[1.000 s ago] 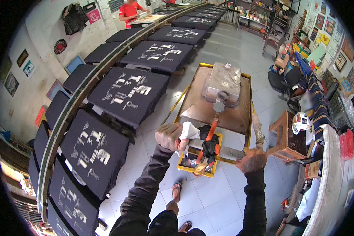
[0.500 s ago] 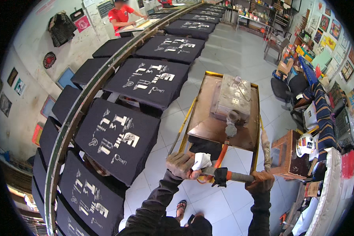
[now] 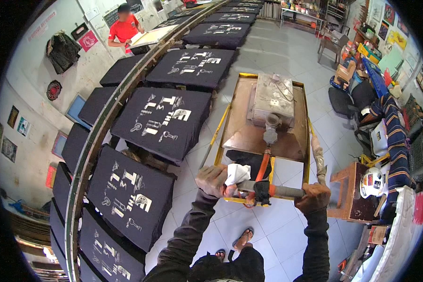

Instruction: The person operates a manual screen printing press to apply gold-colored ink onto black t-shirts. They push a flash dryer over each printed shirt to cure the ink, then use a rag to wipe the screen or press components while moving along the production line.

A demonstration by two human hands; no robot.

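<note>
My left hand grips the left end of a padded crossbar on a yellow-framed wheeled cart, beside a crumpled white cloth. My right hand is closed round the bar's right end, near a wrapped upright post. The cart carries a metal box on a brown metal plate. An orange hose runs from a metal fitting down to the bar, where black wrapping is bound. My sandalled feet show below on the tiles.
A curved rail runs along rows of boards covered in dark printed fabric at left. Across it a person in red holds a framed screen. At right stand a wooden stool, chairs and clutter along the wall.
The printed boards and the person in red have shifted in view, as if I moved along the rail. My hands stay on the crossbar. My feet have changed position in stride.
</note>
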